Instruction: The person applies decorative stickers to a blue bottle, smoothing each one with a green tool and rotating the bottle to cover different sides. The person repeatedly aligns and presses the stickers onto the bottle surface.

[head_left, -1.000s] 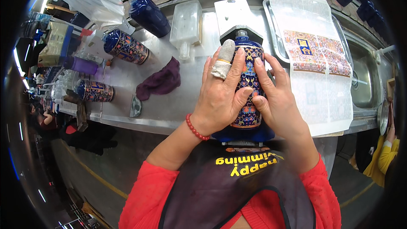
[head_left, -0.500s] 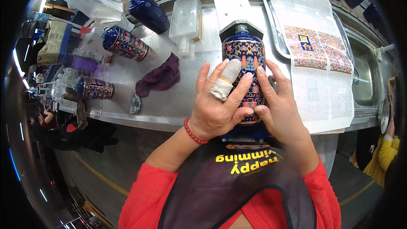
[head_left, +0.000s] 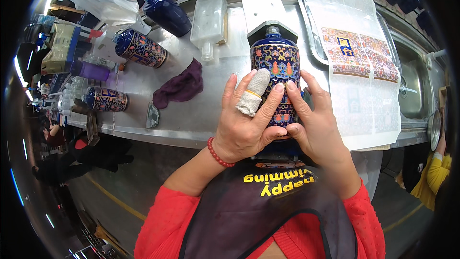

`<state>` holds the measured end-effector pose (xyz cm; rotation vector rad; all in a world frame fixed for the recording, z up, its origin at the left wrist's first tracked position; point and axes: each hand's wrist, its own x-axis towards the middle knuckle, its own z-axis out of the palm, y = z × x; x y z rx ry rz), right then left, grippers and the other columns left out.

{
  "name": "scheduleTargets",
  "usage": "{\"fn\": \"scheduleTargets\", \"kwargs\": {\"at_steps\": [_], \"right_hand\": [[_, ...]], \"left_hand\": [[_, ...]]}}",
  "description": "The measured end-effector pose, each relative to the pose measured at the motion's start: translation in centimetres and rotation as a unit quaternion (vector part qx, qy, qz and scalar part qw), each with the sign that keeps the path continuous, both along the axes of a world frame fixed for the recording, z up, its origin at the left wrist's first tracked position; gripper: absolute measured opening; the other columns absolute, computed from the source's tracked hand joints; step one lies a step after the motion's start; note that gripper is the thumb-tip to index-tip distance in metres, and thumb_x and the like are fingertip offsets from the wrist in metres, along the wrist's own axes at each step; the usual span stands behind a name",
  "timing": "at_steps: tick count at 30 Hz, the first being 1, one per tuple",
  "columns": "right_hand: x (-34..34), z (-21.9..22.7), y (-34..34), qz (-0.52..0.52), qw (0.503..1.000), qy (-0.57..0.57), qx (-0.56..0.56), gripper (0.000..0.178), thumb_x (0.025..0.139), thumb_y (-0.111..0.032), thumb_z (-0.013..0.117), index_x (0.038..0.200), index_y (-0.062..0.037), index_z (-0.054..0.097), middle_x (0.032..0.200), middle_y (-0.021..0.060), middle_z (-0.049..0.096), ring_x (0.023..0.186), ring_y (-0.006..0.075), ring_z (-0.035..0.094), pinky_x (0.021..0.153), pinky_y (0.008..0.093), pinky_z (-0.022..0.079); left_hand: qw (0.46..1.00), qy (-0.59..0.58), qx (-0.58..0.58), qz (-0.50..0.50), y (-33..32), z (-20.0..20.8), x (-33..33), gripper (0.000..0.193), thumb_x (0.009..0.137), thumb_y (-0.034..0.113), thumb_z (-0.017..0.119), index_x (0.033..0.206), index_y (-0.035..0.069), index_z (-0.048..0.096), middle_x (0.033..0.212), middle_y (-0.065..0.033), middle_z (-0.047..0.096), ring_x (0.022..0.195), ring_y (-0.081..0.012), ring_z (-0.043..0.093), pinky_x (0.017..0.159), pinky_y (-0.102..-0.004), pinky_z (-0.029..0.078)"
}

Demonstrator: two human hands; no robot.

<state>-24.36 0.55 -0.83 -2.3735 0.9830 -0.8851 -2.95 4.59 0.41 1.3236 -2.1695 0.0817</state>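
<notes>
A dark blue bottle (head_left: 276, 74) covered in coloured floral pattern lay lengthwise near the middle of the steel worktable (head_left: 191, 120), its short neck pointing to the far side and its base toward the person. Both hands were pressed flat against it. The left hand (head_left: 244, 122) lay over the bottle's near left half with the fingers spread and stretched up along the patterned surface, the middle finger wrapped in a white cloth bandage; a red bead bracelet circled the wrist. The right hand (head_left: 314, 122) covered the near right side, its fingers likewise laid long against the glaze and its thumb meeting the left thumb at the bottle's lower end. Neither hand was curled into a fist; both clasped the bottle between open palms. The forearms, in red sleeves, rose from the lower edge over a dark apron.

Just right of the bottle a sheet of patterned decals (head_left: 357, 52) lay on a tray. To the left lay a crumpled purple cloth (head_left: 181, 86), and beyond it a clear glass bottle (head_left: 208, 21). Farther left another decorated bottle (head_left: 140, 48) lay on its side, with a plain blue bottle (head_left: 167, 13) behind it and a smaller decorated one (head_left: 105, 100) near the table's left end. A sink (head_left: 412, 84) sat at the far right.
</notes>
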Motion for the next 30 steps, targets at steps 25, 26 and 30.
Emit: {"fn": "scheduleTargets", "kwargs": {"at_steps": [25,26,30], "right_hand": [[-0.2,-1.0,1.3,0.001,1.000,-0.019,-0.018,0.067,0.100,-0.053,0.056,0.153,-0.0134,0.049,0.154,0.0264,0.037,0.118,0.0418,0.052,0.103,0.0501,0.043],[-0.2,-1.0,1.3,0.001,1.000,-0.017,-0.019,0.067,0.100,-0.053,0.056,0.153,-0.0135,0.049,0.154,0.0264,0.037,0.118,0.0417,0.052,0.103,0.0500,0.043],[-0.1,-1.1,1.3,0.000,1.000,-0.014,-0.019,0.067,0.099,-0.053,0.057,0.153,-0.0136,0.049,0.155,0.0265,0.037,0.119,0.0419,0.051,0.104,0.0500,0.043]], "left_hand": [[1.000,-0.010,0.016,0.020,1.6,-0.8,-0.1,0.080,0.100,0.069,0.037,0.145,0.006,0.059,0.145,-0.0177,0.057,0.142,-0.0395,0.044,0.121,-0.0632,0.009],[1.000,-0.010,0.014,0.019,1.7,-0.7,-0.1,0.079,0.100,0.069,0.038,0.145,0.007,0.059,0.145,-0.0175,0.058,0.141,-0.0395,0.044,0.121,-0.0629,0.009],[1.000,-0.022,0.009,0.017,1.7,-0.6,0.0,0.079,0.100,0.069,0.039,0.145,0.007,0.059,0.144,-0.0174,0.058,0.141,-0.0397,0.045,0.121,-0.0624,0.010]]}}
